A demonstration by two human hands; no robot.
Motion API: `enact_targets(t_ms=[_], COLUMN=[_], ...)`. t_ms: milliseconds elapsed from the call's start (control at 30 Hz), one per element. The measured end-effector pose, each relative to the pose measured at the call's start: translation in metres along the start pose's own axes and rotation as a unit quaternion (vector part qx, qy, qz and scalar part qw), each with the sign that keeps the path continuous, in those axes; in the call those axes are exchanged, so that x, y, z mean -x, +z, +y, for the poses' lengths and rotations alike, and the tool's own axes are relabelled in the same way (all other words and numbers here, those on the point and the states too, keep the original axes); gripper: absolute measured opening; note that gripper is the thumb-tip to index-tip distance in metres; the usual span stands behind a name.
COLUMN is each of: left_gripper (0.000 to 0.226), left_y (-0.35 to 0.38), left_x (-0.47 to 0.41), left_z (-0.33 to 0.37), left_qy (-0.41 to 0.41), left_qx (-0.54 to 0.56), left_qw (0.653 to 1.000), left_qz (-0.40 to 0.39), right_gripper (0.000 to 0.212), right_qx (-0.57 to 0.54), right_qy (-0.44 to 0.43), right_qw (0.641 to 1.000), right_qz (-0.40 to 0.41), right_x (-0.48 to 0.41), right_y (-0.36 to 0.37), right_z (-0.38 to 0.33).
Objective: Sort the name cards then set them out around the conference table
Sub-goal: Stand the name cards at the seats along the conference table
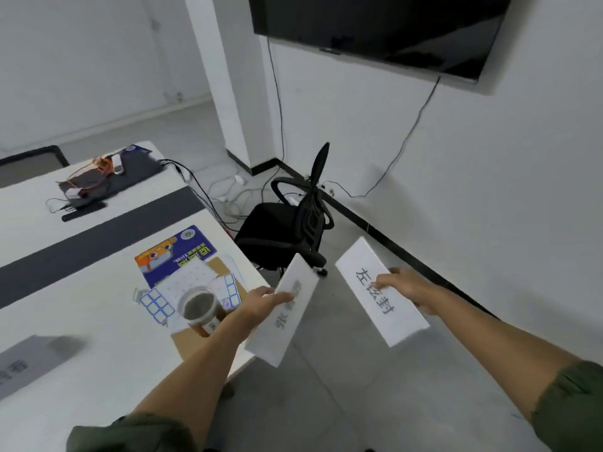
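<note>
At the corner of a white conference surface (pixel 81 288), a person in green sleeves (pixel 130 432) holds a name card in each hand. The left hand (pixel 262 303) pinches the left card (pixel 287 327) near its middle, the grip closed on it with fingers laid fairly flat across the printed face. That card reaches out past the surface's corner and its characters are blurred. The right hand (pixel 409 290) holds the right card (pixel 375 288) above the grey floor (pixel 326 402), the grip clenched on it with the thumb on the lettered face and the fingers curled behind the long edge. The two cards are near each other but apart. A third card (pixel 23 363) lies on the surface at lower left, too blurred to read. Just beside the left wrist, a clear cup (pixel 199 308) with dark contents stands among sticker sheets (pixel 156 305) and a blue and orange booklet (pixel 182 246). A dark strip (pixel 98 236) runs along the surface, and beyond it lies a dark laptop (pixel 130 171) with orange cables (pixel 88 174). A black office chair (pixel 277 230) stands off the corner near the white wall (pixel 489 158), where a dark screen (pixel 375 24) is mounted.
</note>
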State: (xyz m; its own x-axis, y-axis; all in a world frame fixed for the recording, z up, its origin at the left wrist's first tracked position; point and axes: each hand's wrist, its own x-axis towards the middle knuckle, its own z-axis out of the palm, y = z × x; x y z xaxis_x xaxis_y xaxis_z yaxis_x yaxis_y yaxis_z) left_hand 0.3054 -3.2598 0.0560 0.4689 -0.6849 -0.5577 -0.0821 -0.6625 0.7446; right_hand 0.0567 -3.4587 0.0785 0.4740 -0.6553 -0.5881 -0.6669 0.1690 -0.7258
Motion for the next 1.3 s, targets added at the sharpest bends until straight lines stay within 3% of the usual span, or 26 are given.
enact_targets(t_ms=[267,733,967,1133,1300], left_gripper=[0.025,0.033,0.035,0.041,0.035], left_y=[-0.059,-0.189,-0.225,-0.237,-0.237], left_x=[-0.067,-0.182,-0.207,-0.229,-0.236], left_z=[0.014,0.024,0.010,0.011,0.017], left_qy=[-0.052,-0.074,-0.146,-0.210,-0.240], left_qx=[0.078,0.150,0.217,0.274,0.309], left_qw=[0.990,0.974,0.930,0.882,0.846], left_qz=[0.102,0.154,0.260,0.321,0.363], right_gripper=[0.034,0.018,0.028,0.016,0.033], right_qx=[0.102,0.180,0.252,0.283,0.302], right_qy=[-0.046,-0.102,-0.104,-0.106,-0.103], right_qw=[0.987,0.954,0.911,0.881,0.865], right_qz=[-0.116,-0.219,-0.311,-0.364,-0.387], right_x=[-0.148,-0.328,-0.409,-0.459,-0.502], right_y=[0.026,0.122,0.202,0.232,0.254], right_z=[-0.122,-0.309,-0.365,-0.406,-0.440])
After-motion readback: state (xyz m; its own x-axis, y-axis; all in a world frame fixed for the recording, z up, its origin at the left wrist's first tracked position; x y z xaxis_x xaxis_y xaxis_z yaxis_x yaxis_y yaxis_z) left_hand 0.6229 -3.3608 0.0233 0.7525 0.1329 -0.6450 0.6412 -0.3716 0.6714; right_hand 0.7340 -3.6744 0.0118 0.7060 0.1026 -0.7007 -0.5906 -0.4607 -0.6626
